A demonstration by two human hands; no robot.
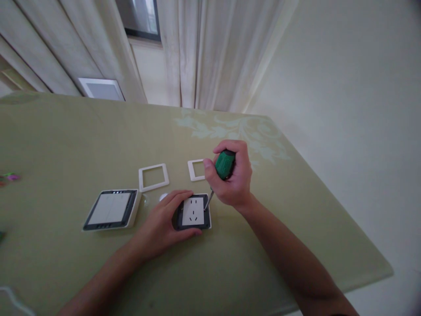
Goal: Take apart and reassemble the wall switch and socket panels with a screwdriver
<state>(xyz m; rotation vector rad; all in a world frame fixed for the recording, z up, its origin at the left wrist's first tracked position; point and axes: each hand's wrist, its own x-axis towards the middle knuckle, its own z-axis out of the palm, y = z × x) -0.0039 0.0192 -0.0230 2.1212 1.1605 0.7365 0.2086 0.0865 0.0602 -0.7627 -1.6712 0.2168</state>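
A wall socket (193, 212) with a white face and dark frame lies face up on the table. My left hand (166, 221) grips it from the left, thumb along the near edge and fingers over the far edge. In my right hand (235, 177) is a screwdriver (225, 164) with a green and black handle, the fist closed around it. Its shaft slants down to the left, and the tip meets the right side of the socket's face. Whether a screw sits under the tip is too small to tell.
Left of my hands lies a white switch (109, 209) with a dark frame on a box. Beyond are two white cover frames, one on the left (140, 179) and one partly behind my right hand (191, 171). Small colourful pieces (12, 177) lie at the table's left edge. Curtains (223, 57) hang behind.
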